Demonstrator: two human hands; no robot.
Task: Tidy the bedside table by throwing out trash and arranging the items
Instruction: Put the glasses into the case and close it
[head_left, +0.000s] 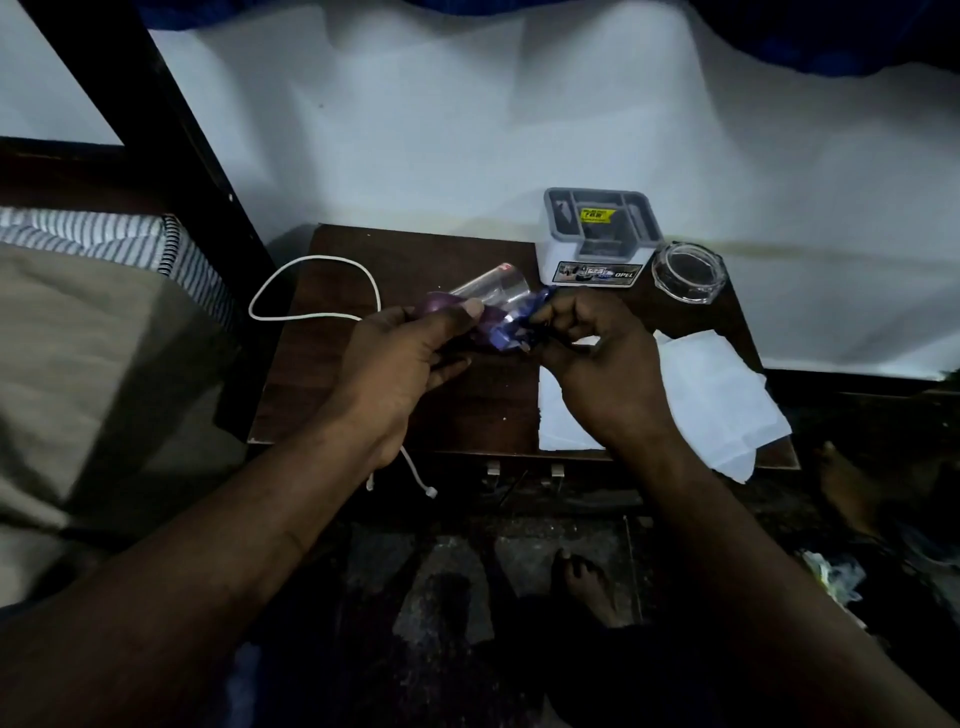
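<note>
Both hands met above the middle of the bedside table (395, 415). The left hand (410, 353) was closed around a purple wrapper (493, 325), and the right hand (597, 358) pinched the wrapper's right end in its fingertips. So the wrapper ran left to right between them, neither hand nearer. A clear plastic cup (491, 288) lay tipped just beyond the wrapper, its long axis slanting far-left; whether the left hand touched it was hard to tell. The count: one wrapper, one cup, one white cable (322, 283) looped at the left, one white tissue (722, 395) near right, one grey-rimmed organiser (597, 236) and one glass ashtray (688, 275) far right.
</note>
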